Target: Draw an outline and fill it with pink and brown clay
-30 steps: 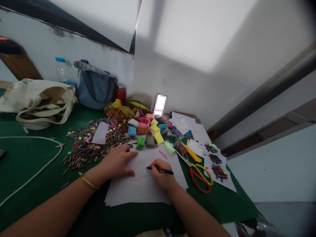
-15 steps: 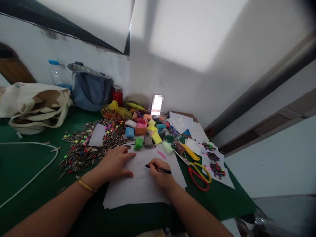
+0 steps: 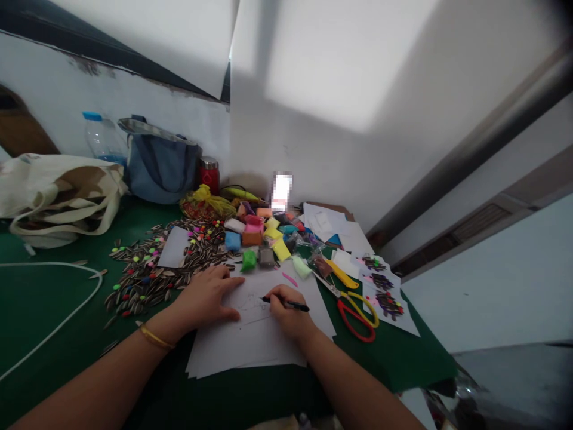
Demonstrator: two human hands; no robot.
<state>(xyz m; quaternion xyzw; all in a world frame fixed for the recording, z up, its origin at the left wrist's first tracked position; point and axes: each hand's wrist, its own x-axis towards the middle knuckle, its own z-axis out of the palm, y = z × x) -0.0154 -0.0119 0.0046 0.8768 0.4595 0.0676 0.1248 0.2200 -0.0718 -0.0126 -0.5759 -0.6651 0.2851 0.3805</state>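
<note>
My right hand [image 3: 289,310] is closed around a black pen [image 3: 296,306], its tip at a faint line drawing [image 3: 253,301] on the white paper [image 3: 255,346]. Several sheets seem to lie stacked there, their edges slightly offset. On the paper's left side rests my left hand [image 3: 212,298], thumb and index finger spread apart, holding nothing. A yellow bracelet [image 3: 154,337] circles the left wrist. Just beyond the pen a small pink strip [image 3: 290,279] lies on the sheet. Part of the drawing is hidden by my right hand.
Striped seeds with coloured beads [image 3: 147,275] spread left. Packets of coloured clay [image 3: 253,239] lie behind the paper. Scissors [image 3: 358,316] and a yellow cutter [image 3: 344,275] are at right, beside sheets with seed clusters [image 3: 385,292]. Bags [image 3: 163,167], a red flask [image 3: 209,176] and a lit screen [image 3: 281,192] stand behind.
The whole view has shifted slightly. My right hand still holds the pen at the drawing, with its tip moved only a little. My left hand stays on the paper.
</note>
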